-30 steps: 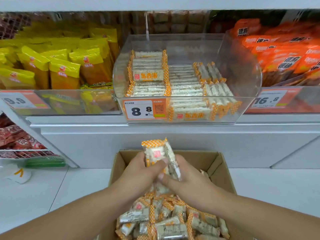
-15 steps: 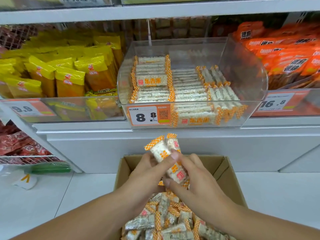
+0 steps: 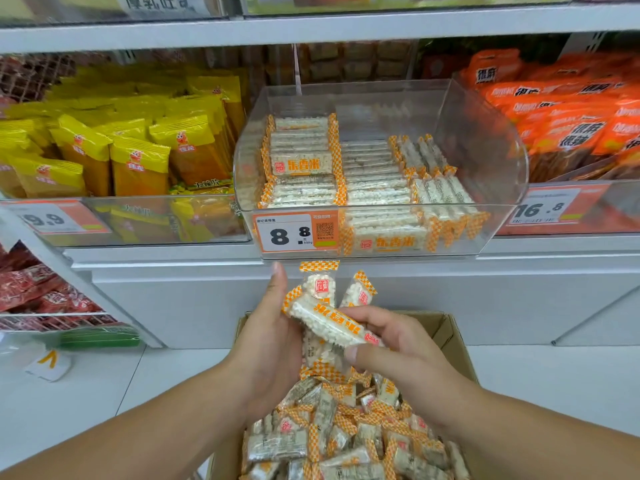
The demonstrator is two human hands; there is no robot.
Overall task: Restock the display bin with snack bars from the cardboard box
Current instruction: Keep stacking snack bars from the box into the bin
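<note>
Hands [image 3: 332,344] gripping snack bars [image 3: 329,323], cardboard box [image 3: 450,337] cropped below

Two hands, the left hand [image 3: 273,344] and the right hand [image 3: 398,344], hold between them a bunch of three or four snack bars [image 3: 329,322]; the exact number is hard to tell. One cardboard box [image 3: 446,332] and one clear display bin [image 3: 485,150], each holding bars too many to count. Three price tags [image 3: 294,233] along the shelf.
</note>
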